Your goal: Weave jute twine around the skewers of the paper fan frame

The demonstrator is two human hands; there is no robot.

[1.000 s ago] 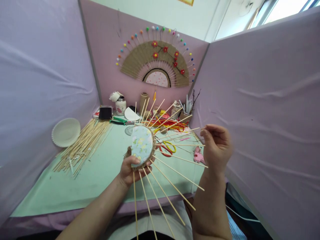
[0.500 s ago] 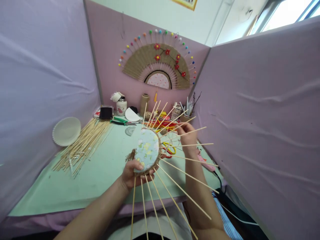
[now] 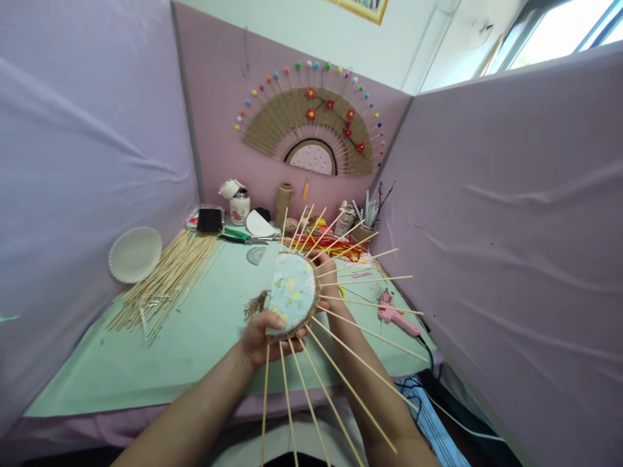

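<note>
A half-round fan base (image 3: 292, 292), covered in pale blue floral cloth and edged with brown twine, is held above the table. Thin wooden sticks (image 3: 360, 299) fan out from its curved rim. My left hand (image 3: 265, 337) grips the lower part, thumb on the cloth and fingers underneath. Behind the upper right rim and the sticks is my right hand (image 3: 327, 271), its fingers bent close against the edge. What they hold, if anything, is hidden. A brown twine tassel (image 3: 256, 303) sticks out at the base's straight side.
Loose sticks (image 3: 165, 279) lie at left beside a white plate (image 3: 135, 255). Green-handled pliers (image 3: 237, 236) and a protractor (image 3: 256, 255) lie farther back. A pink glue gun (image 3: 396, 316) with a cord rests at right. A finished fan (image 3: 311, 123) hangs on the back panel.
My right hand has moved left and inward, from out among the stick ends to behind the base's rim. The glue gun shows more fully. My left hand keeps its grip.
</note>
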